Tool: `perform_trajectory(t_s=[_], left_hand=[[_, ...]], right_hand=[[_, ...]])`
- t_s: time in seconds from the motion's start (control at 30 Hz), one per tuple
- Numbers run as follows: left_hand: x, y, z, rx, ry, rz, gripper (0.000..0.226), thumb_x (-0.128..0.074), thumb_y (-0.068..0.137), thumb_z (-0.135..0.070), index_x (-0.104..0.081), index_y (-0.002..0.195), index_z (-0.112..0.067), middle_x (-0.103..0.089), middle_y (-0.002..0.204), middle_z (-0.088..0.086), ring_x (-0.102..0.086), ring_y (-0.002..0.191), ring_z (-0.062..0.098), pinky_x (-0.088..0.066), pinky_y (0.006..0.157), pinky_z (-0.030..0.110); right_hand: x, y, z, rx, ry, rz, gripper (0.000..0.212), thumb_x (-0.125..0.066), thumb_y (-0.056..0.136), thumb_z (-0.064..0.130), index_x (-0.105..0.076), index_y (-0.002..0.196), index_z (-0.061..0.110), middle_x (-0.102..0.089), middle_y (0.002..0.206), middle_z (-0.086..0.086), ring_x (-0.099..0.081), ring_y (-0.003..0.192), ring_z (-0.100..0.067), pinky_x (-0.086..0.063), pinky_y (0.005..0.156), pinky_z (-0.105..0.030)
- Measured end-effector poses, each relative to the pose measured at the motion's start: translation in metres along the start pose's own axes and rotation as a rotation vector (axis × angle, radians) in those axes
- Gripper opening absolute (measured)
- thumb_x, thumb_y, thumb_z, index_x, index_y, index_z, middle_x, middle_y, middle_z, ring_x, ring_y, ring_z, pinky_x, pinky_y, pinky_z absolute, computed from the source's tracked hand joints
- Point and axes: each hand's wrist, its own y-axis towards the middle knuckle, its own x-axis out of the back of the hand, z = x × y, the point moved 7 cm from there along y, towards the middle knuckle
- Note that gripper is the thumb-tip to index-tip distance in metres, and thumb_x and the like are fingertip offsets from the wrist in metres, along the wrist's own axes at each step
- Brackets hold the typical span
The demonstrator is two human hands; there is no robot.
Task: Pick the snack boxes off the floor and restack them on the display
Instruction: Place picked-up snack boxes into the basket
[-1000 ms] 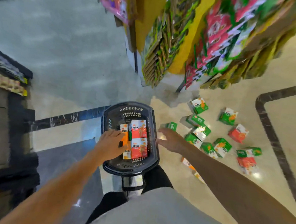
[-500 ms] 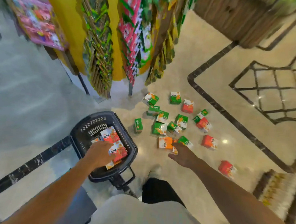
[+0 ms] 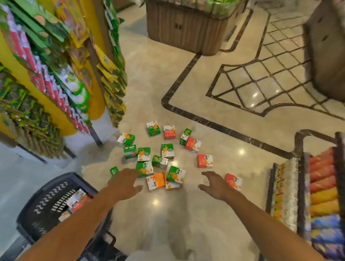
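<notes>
Several green, red and orange snack boxes lie scattered on the beige floor, among them a green box (image 3: 144, 168), an orange box (image 3: 155, 180) and a red box (image 3: 233, 181). My left hand (image 3: 125, 183) reaches out with spread fingers just left of the orange box, holding nothing. My right hand (image 3: 214, 185) is stretched forward, fingers relaxed, just left of the red box and apart from it. A black shopping basket (image 3: 44, 199) at lower left holds a few red and white boxes (image 3: 76, 200).
A yellow display rack (image 3: 49, 78) packed with snack bags stands on the left. A brown ribbed stand (image 3: 184, 28) is at the back. A shelf of rolled packets (image 3: 321, 192) runs along the right edge. Dark inlay lines cross the floor.
My left hand has come out of the basket and moved toward the boxes on the floor. My right hand has moved right toward the red box. The view has swung right.
</notes>
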Motion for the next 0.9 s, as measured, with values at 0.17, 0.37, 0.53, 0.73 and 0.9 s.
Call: perform_trajectory(t_s=[0.17, 0.37, 0.53, 0.73, 0.9], left_hand=[[0.014, 0.049, -0.130, -0.124, -0.030, 0.024, 0.083, -0.041, 0.082, -0.069, -0.041, 0.149, -0.020, -0.045, 0.152, 0.005, -0.042, 0.137, 0.023, -0.031, 0.109, 0.027], [0.028, 0.098, -0.181, -0.112, 0.021, 0.063, 0.073, -0.050, 0.086, -0.057, -0.040, 0.149, -0.020, -0.044, 0.151, 0.006, -0.041, 0.137, 0.025, -0.033, 0.110, 0.031], [0.043, 0.149, -0.154, -0.053, 0.043, 0.060, 0.068, -0.054, 0.092, -0.055, -0.039, 0.151, -0.023, -0.041, 0.155, 0.003, -0.037, 0.141, 0.022, -0.032, 0.113, 0.032], [0.052, 0.217, -0.120, 0.002, 0.013, 0.120, 0.074, -0.056, 0.092, -0.056, -0.033, 0.154, -0.023, -0.035, 0.158, 0.004, -0.033, 0.144, 0.024, -0.030, 0.116, 0.034], [0.053, 0.270, -0.090, 0.087, -0.032, 0.131, 0.068, -0.058, 0.092, -0.054, -0.040, 0.150, -0.024, -0.043, 0.154, 0.002, -0.040, 0.139, 0.023, -0.036, 0.112, 0.034]], right_hand=[[0.053, -0.020, -0.126, -0.109, 0.104, -0.041, 0.071, -0.065, 0.094, 0.044, -0.038, 0.152, 0.013, -0.041, 0.155, -0.010, -0.043, 0.139, -0.027, -0.034, 0.113, -0.032], [0.089, -0.009, -0.197, -0.165, 0.153, -0.030, 0.068, -0.070, 0.090, 0.042, -0.045, 0.148, 0.016, -0.051, 0.145, -0.010, -0.051, 0.129, -0.026, -0.040, 0.104, -0.029], [0.114, 0.039, -0.189, -0.135, 0.148, 0.005, 0.071, -0.066, 0.093, 0.042, -0.038, 0.152, 0.014, -0.038, 0.156, -0.009, -0.041, 0.141, -0.026, -0.034, 0.113, -0.031], [0.144, 0.103, -0.174, -0.116, 0.066, 0.086, 0.071, -0.063, 0.094, 0.046, -0.037, 0.153, 0.016, -0.035, 0.159, -0.007, -0.041, 0.141, -0.025, -0.034, 0.114, -0.032], [0.185, 0.164, -0.167, -0.107, -0.033, 0.127, 0.066, -0.060, 0.097, 0.045, -0.036, 0.153, 0.019, -0.034, 0.160, -0.005, -0.040, 0.141, -0.022, -0.031, 0.114, -0.030]])
